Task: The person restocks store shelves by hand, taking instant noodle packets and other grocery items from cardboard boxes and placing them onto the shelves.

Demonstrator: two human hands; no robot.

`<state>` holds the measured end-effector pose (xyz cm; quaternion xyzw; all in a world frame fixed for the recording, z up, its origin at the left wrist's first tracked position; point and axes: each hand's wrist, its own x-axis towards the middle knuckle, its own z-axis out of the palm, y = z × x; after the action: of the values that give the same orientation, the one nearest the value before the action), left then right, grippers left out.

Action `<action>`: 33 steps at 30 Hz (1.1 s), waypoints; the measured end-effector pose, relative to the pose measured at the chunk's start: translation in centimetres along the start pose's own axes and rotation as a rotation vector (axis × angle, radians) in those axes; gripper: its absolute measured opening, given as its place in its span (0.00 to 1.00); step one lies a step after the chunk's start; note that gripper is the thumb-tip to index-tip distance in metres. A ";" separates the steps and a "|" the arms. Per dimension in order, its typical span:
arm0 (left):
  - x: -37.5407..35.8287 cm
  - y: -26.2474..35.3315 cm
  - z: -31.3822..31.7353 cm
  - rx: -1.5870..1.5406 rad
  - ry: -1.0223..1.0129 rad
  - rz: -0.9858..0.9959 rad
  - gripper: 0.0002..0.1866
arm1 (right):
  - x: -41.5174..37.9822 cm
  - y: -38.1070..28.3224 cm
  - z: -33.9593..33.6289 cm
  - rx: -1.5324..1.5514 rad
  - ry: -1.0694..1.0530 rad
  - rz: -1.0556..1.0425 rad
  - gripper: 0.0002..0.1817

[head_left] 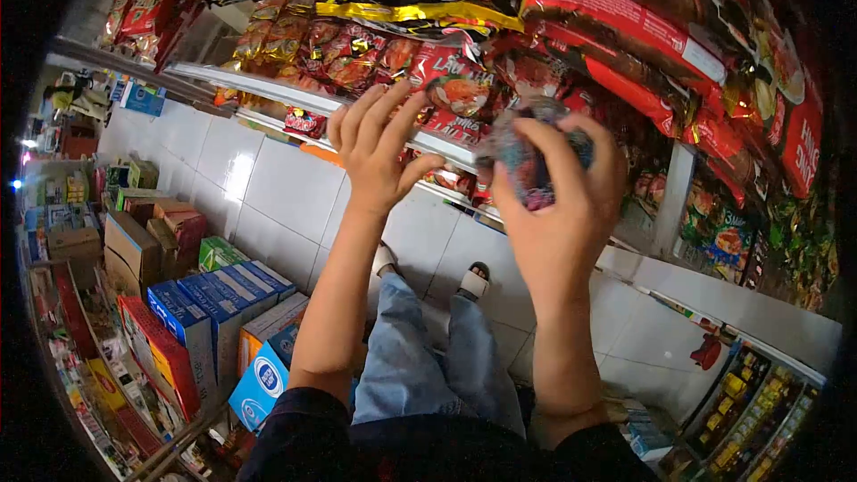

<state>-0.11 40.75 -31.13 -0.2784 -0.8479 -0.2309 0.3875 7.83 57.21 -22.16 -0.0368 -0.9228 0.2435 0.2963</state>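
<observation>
My right hand (569, 205) grips a crumpled multicoloured cloth (527, 147), grey-blue with pink patches and blurred by motion. It is held up before the shelf's front edge, overlapping the red packets behind. My left hand (375, 147) is raised to the left of it, fingers spread and holding nothing, its fingertips near the pale shelf edge (268, 89) in this view. Behind both hands, red instant noodle packets (460, 80) fill the shelf. Black and yellow packets (420, 0) are piled above them, and large red bags (616, 27) lie at the upper right.
White floor tiles (281, 183) lie below, with my sandalled feet on them. Blue cartons (214, 290), brown boxes (134, 245) and a light-blue carton (259, 388) stand at the left. Lower right, a rack (750, 402) carries small yellow packs, and a red object (706, 353) sits near it.
</observation>
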 end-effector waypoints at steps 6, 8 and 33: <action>-0.3 0.1 0.8 0.048 0.059 -0.020 0.32 | -0.2 4.9 -3.0 0.034 0.169 0.295 0.18; -0.3 -0.2 1.0 0.026 0.095 0.010 0.32 | 0.5 2.9 -0.6 -0.113 0.133 0.143 0.20; -1.1 -0.8 2.4 0.066 0.199 0.018 0.34 | 0.9 0.1 0.4 0.098 -0.063 -0.006 0.21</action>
<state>-1.28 41.32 -33.51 -0.2489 -0.8099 -0.2259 0.4808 6.88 57.31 -21.96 -0.0118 -0.9187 0.2887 0.2692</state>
